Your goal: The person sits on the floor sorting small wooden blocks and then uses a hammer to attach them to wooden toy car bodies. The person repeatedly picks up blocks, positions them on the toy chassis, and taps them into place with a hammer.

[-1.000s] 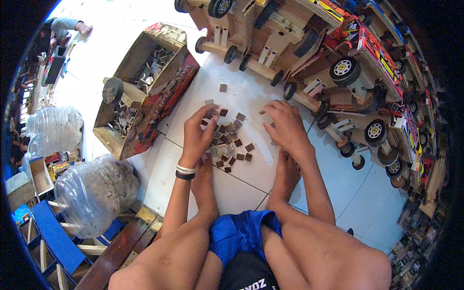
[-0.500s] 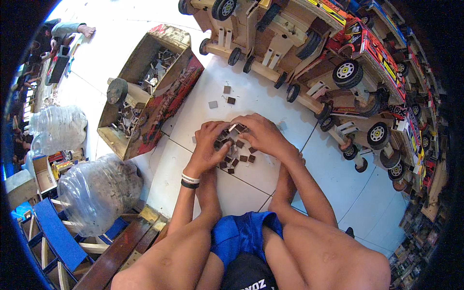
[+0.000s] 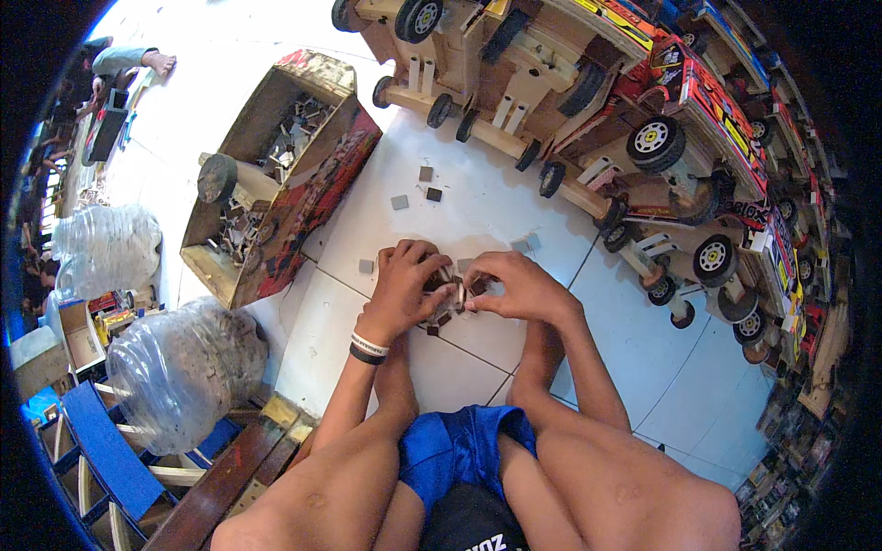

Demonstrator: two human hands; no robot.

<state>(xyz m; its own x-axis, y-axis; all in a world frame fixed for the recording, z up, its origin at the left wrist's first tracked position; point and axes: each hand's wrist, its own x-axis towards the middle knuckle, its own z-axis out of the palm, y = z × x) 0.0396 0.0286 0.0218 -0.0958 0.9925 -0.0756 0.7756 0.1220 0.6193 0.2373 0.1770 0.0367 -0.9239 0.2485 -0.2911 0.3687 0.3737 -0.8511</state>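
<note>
Squares: small, flat, sharp-cornered squares (image 3: 436, 324), dark brown on some faces and pale grey on others, heaped at odd angles; the hands cover much of the heap.
Heap's place: on the white tile floor (image 3: 501, 216), between the two hands, by the near edge of one tile and to the left of that tile's near corner.
Loose squares: one brown, one darker and one grey square lie apart toward the tile's far side; a pale one lies beside the left hand, near the tile's left seam, and more pale ones lie beyond the right hand's knuckles.
Left hand: the left hand (image 3: 402, 292) curves along the heap's left side, fingers bent and thumb pointing inward, touching squares; whether it pinches any, I cannot tell.
Right hand: the right hand (image 3: 525, 290) arches at the heap's right side, thumb and forefinger bent into a part-open ring with their tips at the squares; whether they close on one, I cannot tell.
Wrist: a white band (image 3: 370, 346) and a black band (image 3: 366, 356) circle the left one.
Box: a tilted wooden box (image 3: 317, 197) stands left of the tile, small pieces inside.
Trucks: toy trucks (image 3: 542, 78) lean along the floor's far right side, undersides showing.
</note>
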